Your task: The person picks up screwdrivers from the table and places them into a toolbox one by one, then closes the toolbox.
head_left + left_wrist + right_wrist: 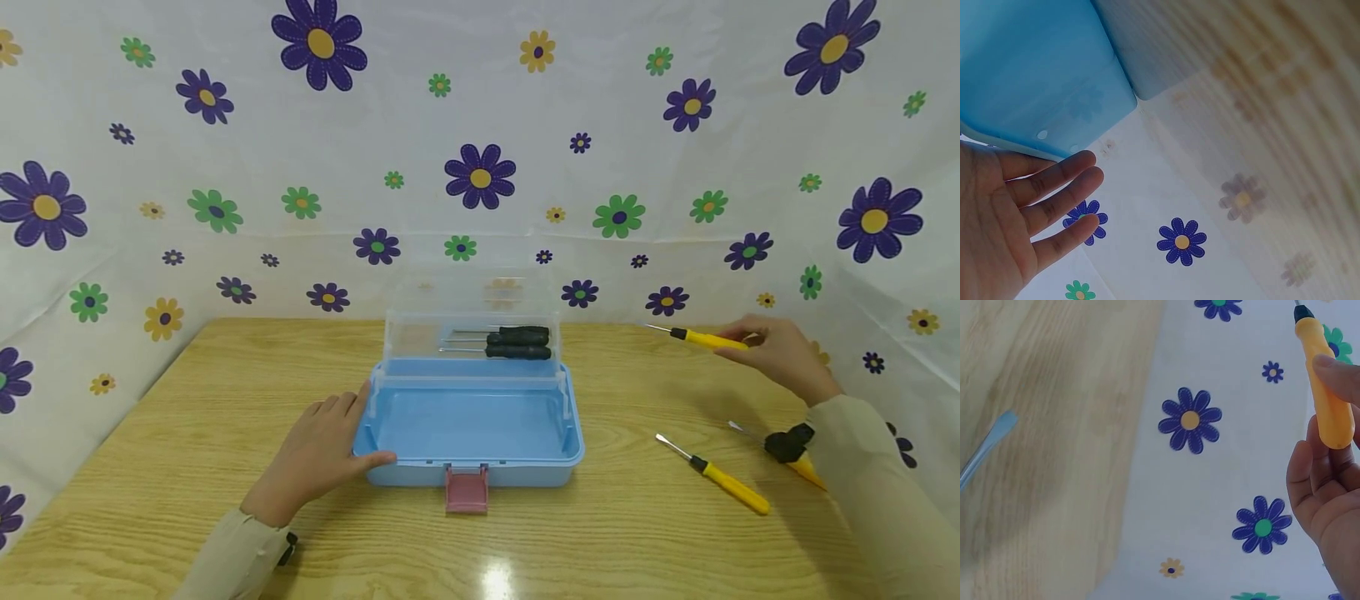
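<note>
Past beige cloth sleeves (873,479), resting left hand (318,450) on rectangular light-blue plastic box (468,423), pinching slim yellow-handled screwdriver (697,338) in right hand (783,356), apparently for packing, next needing leftward carry.

3 yellow-handled screwdrivers (733,487), one partly hidden. 3 black-handled screwdrivers (519,352). 1 blue box (532,476), 1 pink latch (467,493), 1 table (187,450). Left grip (315,446) + right grip (782,357) = 2.

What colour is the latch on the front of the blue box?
The latch is dusky pink. It shows best in the head view.
</note>
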### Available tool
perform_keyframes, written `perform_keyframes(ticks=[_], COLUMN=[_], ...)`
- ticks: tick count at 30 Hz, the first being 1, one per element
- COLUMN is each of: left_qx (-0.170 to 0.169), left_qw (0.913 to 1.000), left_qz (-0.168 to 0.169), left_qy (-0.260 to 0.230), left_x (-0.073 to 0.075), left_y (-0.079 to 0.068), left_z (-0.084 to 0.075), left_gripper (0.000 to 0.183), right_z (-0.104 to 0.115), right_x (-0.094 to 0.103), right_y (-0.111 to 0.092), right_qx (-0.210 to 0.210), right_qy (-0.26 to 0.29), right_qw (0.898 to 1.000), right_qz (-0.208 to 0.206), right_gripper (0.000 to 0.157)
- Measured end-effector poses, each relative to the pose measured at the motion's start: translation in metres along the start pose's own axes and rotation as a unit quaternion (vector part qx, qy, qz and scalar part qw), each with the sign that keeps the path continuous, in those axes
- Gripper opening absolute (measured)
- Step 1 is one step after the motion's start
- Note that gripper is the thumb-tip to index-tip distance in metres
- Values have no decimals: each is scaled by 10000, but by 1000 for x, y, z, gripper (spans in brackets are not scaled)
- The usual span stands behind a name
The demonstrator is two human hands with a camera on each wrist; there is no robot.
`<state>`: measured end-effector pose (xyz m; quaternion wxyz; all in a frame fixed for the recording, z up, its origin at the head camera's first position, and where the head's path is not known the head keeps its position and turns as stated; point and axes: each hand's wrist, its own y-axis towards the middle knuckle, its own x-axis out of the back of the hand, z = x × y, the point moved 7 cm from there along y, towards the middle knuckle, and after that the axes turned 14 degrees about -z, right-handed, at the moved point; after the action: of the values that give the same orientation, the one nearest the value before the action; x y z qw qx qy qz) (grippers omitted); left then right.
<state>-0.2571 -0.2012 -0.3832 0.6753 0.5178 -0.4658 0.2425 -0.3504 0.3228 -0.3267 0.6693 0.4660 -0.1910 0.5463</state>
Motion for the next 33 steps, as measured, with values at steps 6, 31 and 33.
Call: perform_keyframes(ticks=[6,31,33], left_qx=[-1,4,-4], left_qw=[10000,10000,10000], left_qz=[-26,-26,-29], left_qy=[-1,0,-8], left_x=[-1,-1,-1], left_y=[-1,0,0], left_z=[1,1,1], left_gripper=[102,102,102], right_z=[20,97,102], right_x=[1,-13,-16], right_y=[3,11,12], right_qx=[211,910,933], right_qy=[74,590,660], right_qw=[9997,9938,9933], right_qz=[-108,-224,-178], right_gripper=[29,19,19])
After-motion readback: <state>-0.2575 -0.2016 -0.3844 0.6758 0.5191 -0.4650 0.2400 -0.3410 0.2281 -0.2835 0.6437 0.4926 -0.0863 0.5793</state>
